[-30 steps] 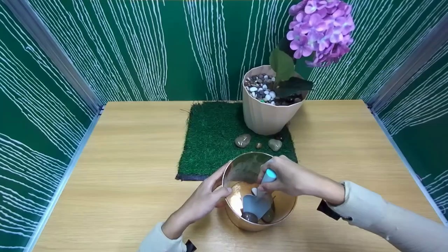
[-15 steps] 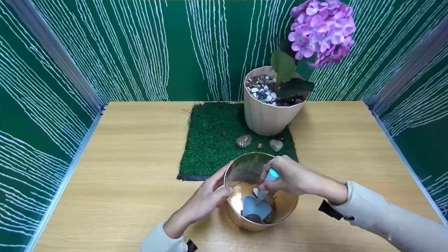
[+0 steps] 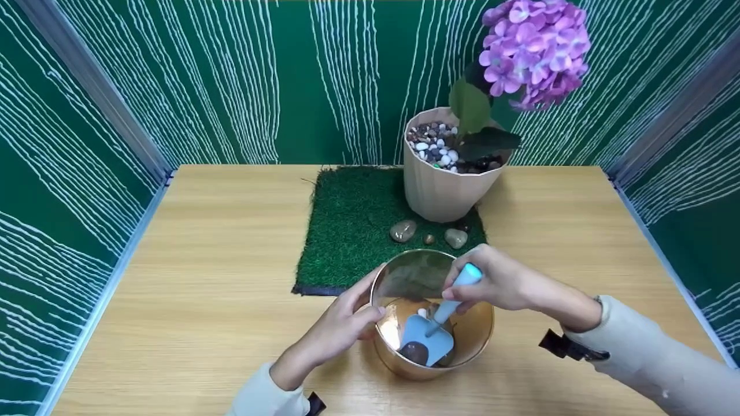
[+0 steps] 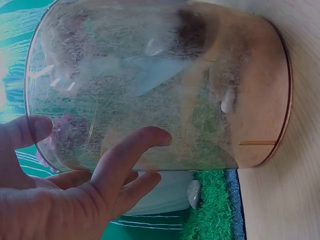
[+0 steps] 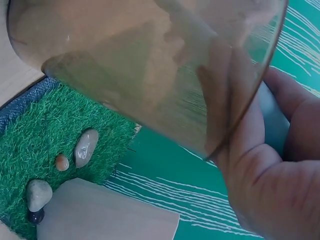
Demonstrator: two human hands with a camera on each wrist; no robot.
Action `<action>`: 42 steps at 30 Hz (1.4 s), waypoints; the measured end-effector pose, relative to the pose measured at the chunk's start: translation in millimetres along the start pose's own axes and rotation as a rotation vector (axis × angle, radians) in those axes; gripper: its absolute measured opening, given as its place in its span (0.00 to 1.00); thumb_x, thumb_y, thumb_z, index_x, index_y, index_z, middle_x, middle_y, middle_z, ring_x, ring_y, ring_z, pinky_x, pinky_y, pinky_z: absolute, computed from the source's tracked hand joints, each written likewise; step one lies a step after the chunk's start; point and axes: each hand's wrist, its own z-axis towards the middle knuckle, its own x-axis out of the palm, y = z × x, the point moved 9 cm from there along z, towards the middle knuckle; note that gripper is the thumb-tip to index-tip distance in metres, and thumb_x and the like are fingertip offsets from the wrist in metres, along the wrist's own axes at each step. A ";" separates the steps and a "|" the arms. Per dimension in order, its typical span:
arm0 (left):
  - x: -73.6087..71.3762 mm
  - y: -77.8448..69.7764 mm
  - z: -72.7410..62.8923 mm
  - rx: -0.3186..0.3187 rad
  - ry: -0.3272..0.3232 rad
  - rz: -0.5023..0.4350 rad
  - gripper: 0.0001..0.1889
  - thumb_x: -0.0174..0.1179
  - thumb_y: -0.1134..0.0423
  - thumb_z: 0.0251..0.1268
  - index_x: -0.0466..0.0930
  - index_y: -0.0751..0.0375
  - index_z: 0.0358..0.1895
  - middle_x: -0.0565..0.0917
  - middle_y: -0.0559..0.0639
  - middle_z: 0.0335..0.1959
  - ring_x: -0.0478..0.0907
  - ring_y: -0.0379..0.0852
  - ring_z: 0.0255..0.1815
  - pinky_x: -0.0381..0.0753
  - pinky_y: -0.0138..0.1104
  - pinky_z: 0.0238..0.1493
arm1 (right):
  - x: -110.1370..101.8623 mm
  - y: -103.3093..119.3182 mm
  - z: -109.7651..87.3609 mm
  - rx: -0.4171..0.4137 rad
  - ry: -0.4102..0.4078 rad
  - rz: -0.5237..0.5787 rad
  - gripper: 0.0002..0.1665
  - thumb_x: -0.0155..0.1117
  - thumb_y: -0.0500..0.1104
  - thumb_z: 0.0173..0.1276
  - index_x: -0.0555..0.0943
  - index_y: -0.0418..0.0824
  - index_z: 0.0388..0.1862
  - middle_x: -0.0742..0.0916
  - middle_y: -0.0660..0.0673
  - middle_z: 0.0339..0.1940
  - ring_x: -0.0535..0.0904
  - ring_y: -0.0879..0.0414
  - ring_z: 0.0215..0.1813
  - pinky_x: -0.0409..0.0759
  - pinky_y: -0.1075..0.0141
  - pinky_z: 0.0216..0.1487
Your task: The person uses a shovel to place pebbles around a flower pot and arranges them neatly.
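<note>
A transparent amber container (image 3: 483, 346) stands on the table, open at the top. My left hand (image 3: 341, 329) holds its left side, thumb near the rim and fingers along the outer wall. My right hand (image 3: 497, 280) grips the handle of a light blue hand trowel (image 3: 430, 338) and reaches over the right part of the rim. The trowel's blade is down at the bottom of the container, beside a dark stone (image 3: 414, 351). A small white stone (image 4: 228, 101) also shows through the wall in the left wrist view. Other stones are partly hidden by the blade.
Behind the container lies a green grass mat (image 3: 347, 242). On it stand a pale flower pot (image 3: 436, 196) with pebbles and a purple flower (image 3: 535, 52). Several stones lie before the pot, among them a grey-brown one (image 3: 403, 231). Green walls surround the table (image 3: 202, 260).
My right hand has moved right and slightly up, tilting the trowel's handle to the right. The blade has shifted, exposing more of the dark stone. The left hand and container keep their place.
</note>
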 end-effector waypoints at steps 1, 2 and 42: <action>0.0 -0.3 0.1 0.004 0.001 0.004 0.39 0.53 0.63 0.75 0.52 0.56 0.87 0.58 0.60 0.85 0.63 0.63 0.80 0.87 0.53 0.57 | -1.8 -0.4 -1.0 -0.001 -0.004 0.008 0.06 0.67 0.30 0.73 0.87 0.25 0.40 0.91 0.34 0.37 0.92 0.49 0.36 0.91 0.61 0.40; -0.2 -0.3 0.3 0.004 0.002 0.008 0.39 0.53 0.62 0.75 0.52 0.55 0.87 0.58 0.60 0.85 0.63 0.63 0.80 0.86 0.52 0.58 | -3.5 -1.2 -1.9 0.002 -0.008 0.018 0.06 0.67 0.30 0.73 0.87 0.24 0.41 0.91 0.34 0.37 0.92 0.50 0.37 0.91 0.61 0.41; -0.2 4.2 0.1 -0.055 0.006 -0.048 0.38 0.53 0.61 0.78 0.52 0.54 0.87 0.59 0.65 0.84 0.68 0.66 0.76 0.86 0.60 0.54 | -72.9 -37.1 -34.9 0.174 -0.169 0.480 0.14 0.55 0.35 0.84 0.89 0.37 0.47 0.91 0.41 0.42 0.91 0.53 0.41 0.89 0.67 0.51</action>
